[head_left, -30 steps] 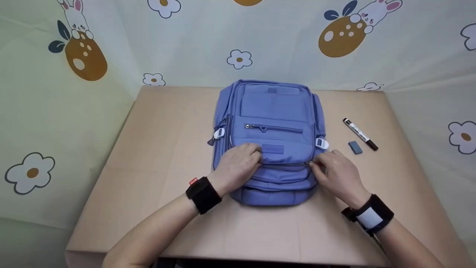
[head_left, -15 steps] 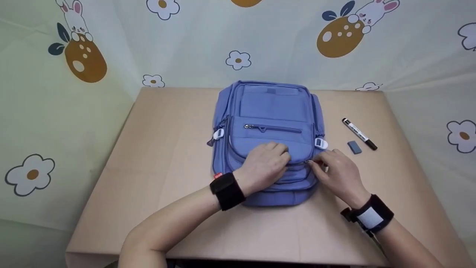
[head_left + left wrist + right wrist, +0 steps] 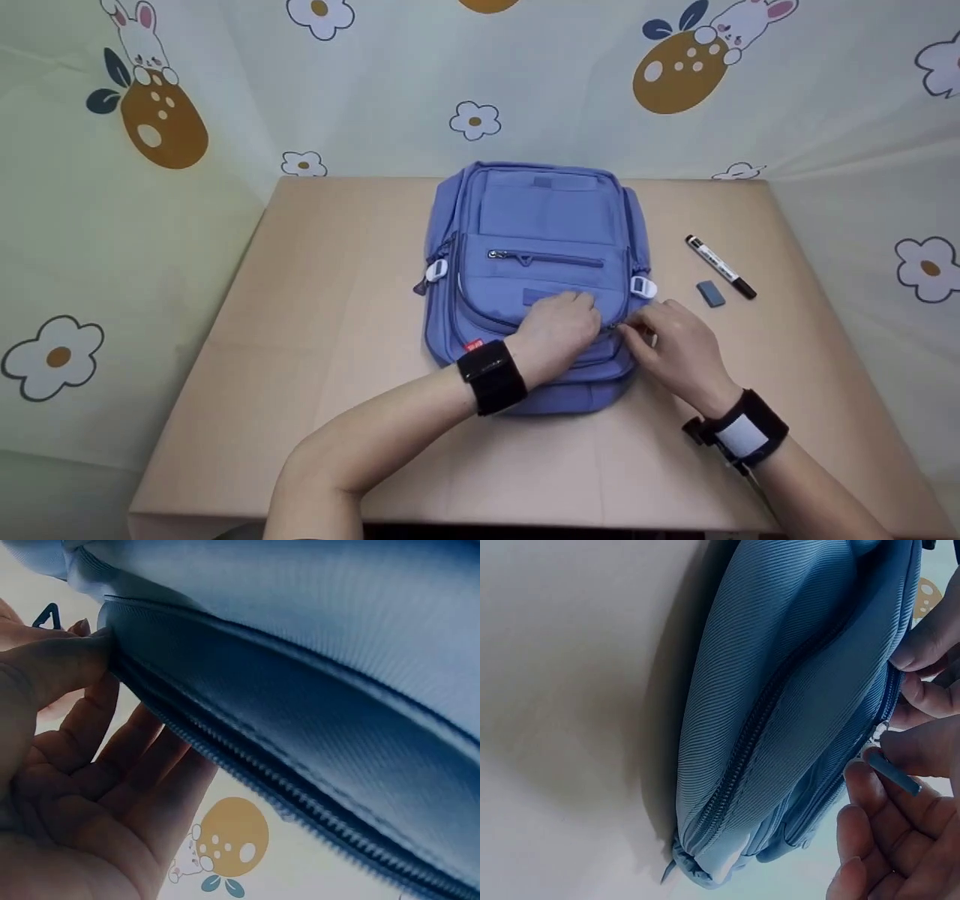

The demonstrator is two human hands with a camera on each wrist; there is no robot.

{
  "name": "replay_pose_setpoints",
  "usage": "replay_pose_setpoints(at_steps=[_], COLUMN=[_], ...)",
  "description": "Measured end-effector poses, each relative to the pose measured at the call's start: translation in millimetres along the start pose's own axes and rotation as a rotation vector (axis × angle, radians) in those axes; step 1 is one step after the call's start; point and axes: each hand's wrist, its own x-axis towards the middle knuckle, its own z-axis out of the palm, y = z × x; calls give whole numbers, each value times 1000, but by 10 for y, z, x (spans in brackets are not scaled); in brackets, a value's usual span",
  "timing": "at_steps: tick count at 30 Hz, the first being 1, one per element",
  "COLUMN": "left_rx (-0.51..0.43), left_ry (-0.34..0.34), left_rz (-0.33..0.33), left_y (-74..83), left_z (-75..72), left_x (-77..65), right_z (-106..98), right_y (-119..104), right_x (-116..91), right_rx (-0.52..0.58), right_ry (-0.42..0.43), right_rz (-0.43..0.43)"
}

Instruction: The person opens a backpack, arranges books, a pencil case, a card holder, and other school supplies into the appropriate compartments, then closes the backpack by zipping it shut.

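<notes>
A blue backpack (image 3: 551,214) lies on the table with its front pockets facing up. My left hand (image 3: 559,334) pinches the zippered edge (image 3: 247,754) of a front pocket between thumb and fingers. Just to its right, my right hand (image 3: 681,352) pinches the zipper pull (image 3: 894,772) at the pocket's right side. In the left wrist view, the zipper's teeth run along the parted pocket edge away from the left thumb. The right wrist view has both hands' fingertips close together at the slider (image 3: 880,731).
To the right of the backpack lie a grey-blue eraser (image 3: 711,294) and a black-and-white marker (image 3: 720,266). White strap buckles (image 3: 643,287) stick out at the bag's sides. A patterned curtain (image 3: 390,97) hangs around the brown-covered table (image 3: 330,300).
My left hand has moved right along the pocket's edge, close to the right hand. The right hand keeps its pinch on the zipper pull at nearly the same spot.
</notes>
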Motion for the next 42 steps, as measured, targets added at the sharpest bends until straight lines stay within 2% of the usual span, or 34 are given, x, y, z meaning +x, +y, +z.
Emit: replay_pose_setpoints(at_steps=[8, 16, 23, 30, 36, 42], left_rx=[-38, -85, -75, -66, -64, -78], left_ry=[-43, -29, 8, 4, 5, -22], left_rz=[2, -4, 14, 11, 12, 1], left_y=[1, -8, -18, -14, -17, -11], left_z=[-35, -50, -39, -15, -5, -20], left_x=[22, 17, -5, -4, -4, -5], right_z=[-37, -22, 17, 36, 63, 95], right_y=[90, 273, 389, 467, 557, 654], right_x=[52, 176, 267, 342, 509, 698], right_rx=[-40, -105, -112, -100, -118, -139], right_ry=[-19, -15, -7, 29, 23, 29], right_rz=[14, 76, 62, 34, 43, 61])
